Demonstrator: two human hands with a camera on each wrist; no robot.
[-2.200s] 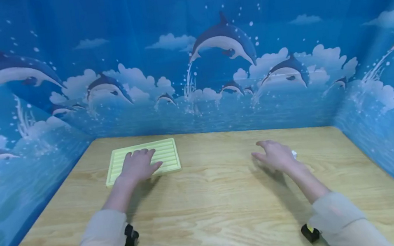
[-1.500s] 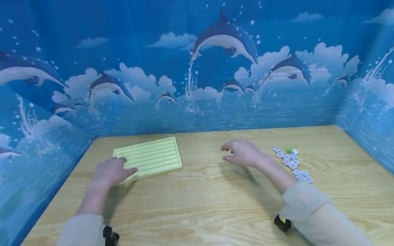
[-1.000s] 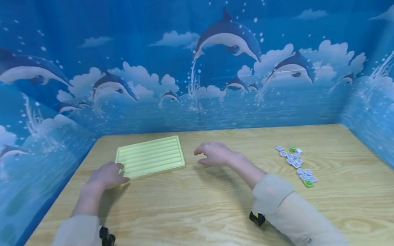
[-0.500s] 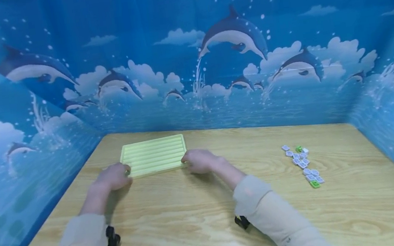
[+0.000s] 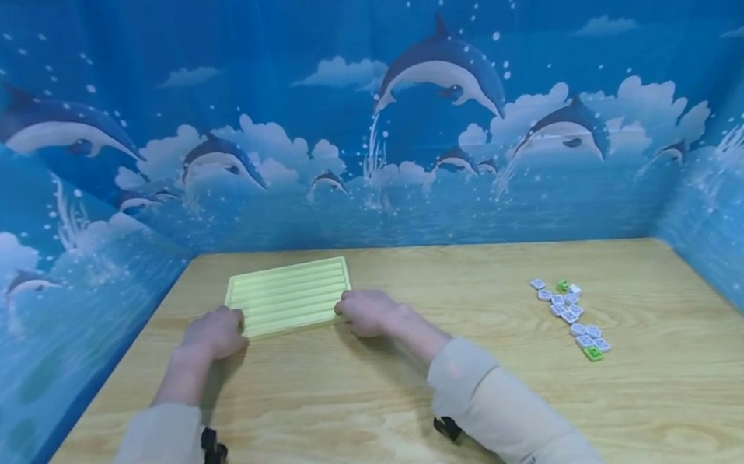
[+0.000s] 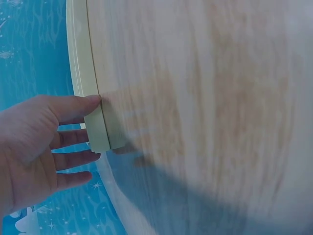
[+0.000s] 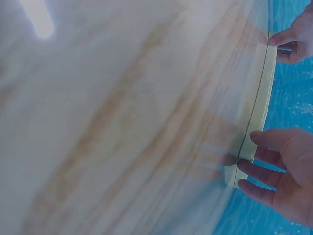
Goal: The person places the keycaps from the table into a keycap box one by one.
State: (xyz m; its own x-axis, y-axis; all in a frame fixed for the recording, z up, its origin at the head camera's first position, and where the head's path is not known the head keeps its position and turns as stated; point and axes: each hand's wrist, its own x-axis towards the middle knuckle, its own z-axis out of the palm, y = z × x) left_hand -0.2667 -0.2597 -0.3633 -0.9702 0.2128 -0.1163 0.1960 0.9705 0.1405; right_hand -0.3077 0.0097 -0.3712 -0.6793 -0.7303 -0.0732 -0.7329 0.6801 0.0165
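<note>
A pale green ridged tray (image 5: 292, 297) lies flat at the back left of the table. My left hand (image 5: 214, 333) grips its near left corner; in the left wrist view the thumb (image 6: 80, 105) is on the front edge and the other fingers are round the end. At the near right corner my right hand (image 5: 370, 312) holds the tray, with thumb and fingertips at the edge (image 7: 257, 112) in the right wrist view. The undersides of the tray's corners are hidden in the head view.
Several small white pieces (image 5: 571, 311) lie clustered on the right of the wooden table (image 5: 341, 424), with a few green pieces (image 5: 593, 352) among them. Blue dolphin-print curtains (image 5: 369, 209) stand along the table's back and sides.
My right hand has swung left from beside the small pieces to the tray's right corner, uncovering them. My left hand went from above the tray to its left corner. Both now grip it.
</note>
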